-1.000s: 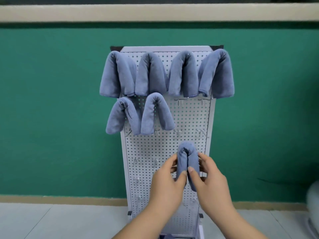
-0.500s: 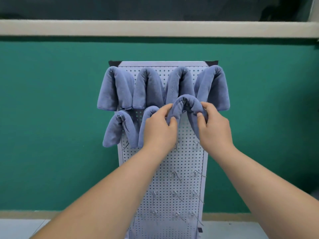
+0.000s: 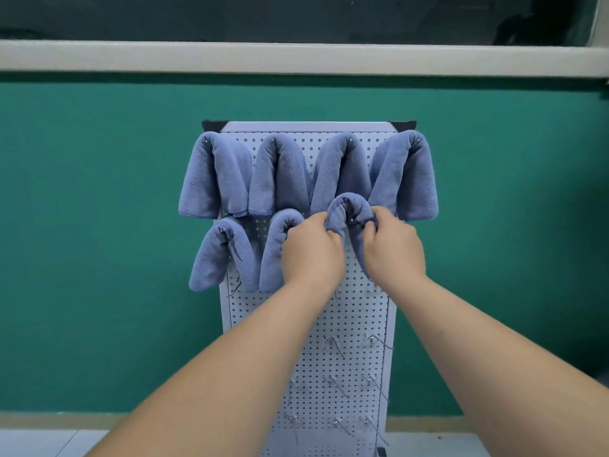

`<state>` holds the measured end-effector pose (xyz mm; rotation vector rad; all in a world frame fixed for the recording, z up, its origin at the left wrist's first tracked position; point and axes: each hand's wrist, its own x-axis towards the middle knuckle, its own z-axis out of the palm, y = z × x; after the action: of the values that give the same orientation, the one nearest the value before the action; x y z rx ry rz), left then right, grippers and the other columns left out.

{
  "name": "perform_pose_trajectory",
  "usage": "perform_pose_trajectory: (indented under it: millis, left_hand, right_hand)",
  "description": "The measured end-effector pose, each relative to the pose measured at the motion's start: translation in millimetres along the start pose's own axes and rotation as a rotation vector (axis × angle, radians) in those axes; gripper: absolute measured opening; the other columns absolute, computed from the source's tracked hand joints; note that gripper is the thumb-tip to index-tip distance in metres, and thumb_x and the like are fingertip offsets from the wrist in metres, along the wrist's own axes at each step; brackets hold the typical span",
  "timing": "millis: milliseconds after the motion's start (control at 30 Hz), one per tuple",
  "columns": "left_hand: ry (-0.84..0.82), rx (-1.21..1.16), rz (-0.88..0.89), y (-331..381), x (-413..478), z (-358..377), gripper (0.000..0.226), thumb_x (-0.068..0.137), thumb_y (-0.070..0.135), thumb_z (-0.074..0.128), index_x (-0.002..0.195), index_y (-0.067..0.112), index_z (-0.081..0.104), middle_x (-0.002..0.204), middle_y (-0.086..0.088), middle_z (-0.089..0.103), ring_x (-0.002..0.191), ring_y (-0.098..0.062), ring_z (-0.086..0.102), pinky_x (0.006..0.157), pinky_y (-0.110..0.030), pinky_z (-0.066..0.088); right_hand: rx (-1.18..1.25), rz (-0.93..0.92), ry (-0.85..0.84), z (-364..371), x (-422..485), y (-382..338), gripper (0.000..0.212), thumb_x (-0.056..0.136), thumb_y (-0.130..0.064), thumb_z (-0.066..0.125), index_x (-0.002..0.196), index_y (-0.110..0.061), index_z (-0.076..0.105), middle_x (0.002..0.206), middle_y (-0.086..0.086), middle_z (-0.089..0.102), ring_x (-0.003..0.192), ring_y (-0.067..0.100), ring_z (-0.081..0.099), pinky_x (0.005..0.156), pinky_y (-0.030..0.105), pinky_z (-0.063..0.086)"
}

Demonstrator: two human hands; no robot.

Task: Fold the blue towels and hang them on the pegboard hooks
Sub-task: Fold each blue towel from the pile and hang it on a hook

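The left hand (image 3: 311,250) and the right hand (image 3: 392,249) each pinch the folded blue towel (image 3: 349,209) on one side of its bend, fingers curled into the cloth. This is probably to hold the fold open so it can settle astride a hook in the second row of the pegboard (image 3: 349,324), towards its right edge. Along the top edge hang four towels (image 3: 280,176), with two further towels (image 3: 227,255) below near the left edge and bare hooks (image 3: 334,344) lower down; no brand, label or writing is readable.
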<state>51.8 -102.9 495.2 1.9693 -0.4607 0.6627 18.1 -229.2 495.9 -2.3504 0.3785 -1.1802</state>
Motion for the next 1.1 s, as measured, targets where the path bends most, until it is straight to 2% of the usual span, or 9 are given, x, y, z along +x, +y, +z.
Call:
perform_pose_trajectory:
  millis: [133, 233, 367, 567, 700, 833, 867, 1000, 1100]
  left_hand:
    - [-0.031, 0.047, -0.032, -2, -1, 9, 0.021, 0.099, 0.022, 0.049, 0.098, 0.021, 0.07, 0.085, 0.0, 0.064, 0.082, -0.028, 0.058, 0.068, -0.035, 0.046]
    - [-0.038, 0.017, -0.041, -13, -12, 13, 0.019, 0.097, 0.018, 0.049, 0.088, 0.02, 0.065, 0.072, 0.004, 0.059, 0.069, -0.023, 0.055, 0.06, -0.034, 0.041]
    - [0.019, -0.031, -0.021, -24, -17, 15, 0.016, 0.094, 0.012, 0.05, 0.085, 0.018, 0.062, 0.069, 0.001, 0.061, 0.063, -0.019, 0.054, 0.058, -0.04, 0.05]
    - [0.042, -0.03, -0.094, -11, 1, 18, 0.024, 0.096, 0.015, 0.051, 0.073, 0.02, 0.051, 0.072, -0.001, 0.057, 0.064, -0.022, 0.05, 0.055, -0.034, 0.031]
    - [-0.04, 0.072, -0.076, -28, -1, 26, 0.014, 0.1, 0.017, 0.052, 0.091, 0.017, 0.063, 0.081, 0.0, 0.062, 0.075, -0.025, 0.058, 0.062, -0.034, 0.044]
    - [-0.076, 0.011, 0.011, -56, -27, 37, 0.01, 0.1, 0.03, 0.062, 0.092, 0.025, 0.06, 0.082, 0.008, 0.069, 0.076, -0.017, 0.067, 0.072, -0.042, 0.06]
    - [-0.062, -0.053, 0.03, -64, -36, 40, 0.005, 0.098, 0.031, 0.066, 0.099, 0.026, 0.063, 0.086, 0.01, 0.072, 0.08, -0.013, 0.069, 0.076, -0.041, 0.061]
    - [-0.01, -0.156, 0.002, -99, -89, 41, 0.05, 0.097, 0.041, 0.071, 0.143, 0.028, 0.057, 0.111, 0.019, 0.069, 0.1, -0.002, 0.068, 0.089, -0.027, 0.058]
    - [-0.097, -0.087, -0.083, -141, -144, 45, 0.053, 0.097, 0.046, 0.07, 0.145, 0.035, 0.053, 0.112, 0.025, 0.066, 0.103, 0.0, 0.064, 0.089, -0.025, 0.054]
  right_hand:
    - [-0.057, 0.046, -0.043, 15, 3, 5, 0.015, 0.105, -0.019, 0.04, 0.095, -0.019, 0.051, 0.096, 0.011, 0.064, 0.081, 0.034, 0.047, 0.064, 0.039, 0.033]
    - [-0.028, 0.044, -0.047, 20, -9, 13, 0.014, 0.104, -0.017, 0.041, 0.094, -0.018, 0.051, 0.091, 0.01, 0.063, 0.077, 0.034, 0.051, 0.063, 0.04, 0.036]
    - [0.003, -0.009, -0.02, 20, -22, 18, 0.015, 0.103, -0.017, 0.043, 0.089, -0.018, 0.05, 0.084, 0.005, 0.06, 0.076, 0.033, 0.052, 0.063, 0.042, 0.04]
    - [-0.007, 0.025, -0.009, 19, 0, 5, 0.014, 0.103, -0.017, 0.045, 0.094, -0.015, 0.055, 0.08, 0.006, 0.056, 0.076, 0.035, 0.049, 0.063, 0.04, 0.036]
    - [-0.049, 0.01, -0.044, 26, -6, 14, 0.014, 0.105, -0.019, 0.046, 0.101, -0.013, 0.058, 0.091, 0.015, 0.065, 0.078, 0.036, 0.049, 0.065, 0.041, 0.039]
    - [0.046, -0.035, -0.059, 35, -39, 26, 0.005, 0.104, -0.024, 0.053, 0.108, -0.022, 0.054, 0.085, 0.005, 0.066, 0.076, 0.034, 0.059, 0.067, 0.044, 0.049]
    - [0.112, -0.031, -0.05, 37, -50, 30, 0.011, 0.103, -0.026, 0.056, 0.114, -0.026, 0.055, 0.091, 0.001, 0.07, 0.081, 0.03, 0.063, 0.072, 0.045, 0.053]
    - [0.283, -0.004, -0.022, 49, -117, 48, 0.054, 0.103, -0.031, 0.058, 0.154, -0.029, 0.042, 0.147, -0.01, 0.059, 0.13, 0.014, 0.059, 0.109, 0.039, 0.049]
    - [0.314, 0.066, -0.069, 67, -187, 71, 0.06, 0.104, -0.028, 0.056, 0.161, -0.029, 0.036, 0.161, -0.015, 0.044, 0.146, 0.01, 0.045, 0.12, 0.037, 0.039]
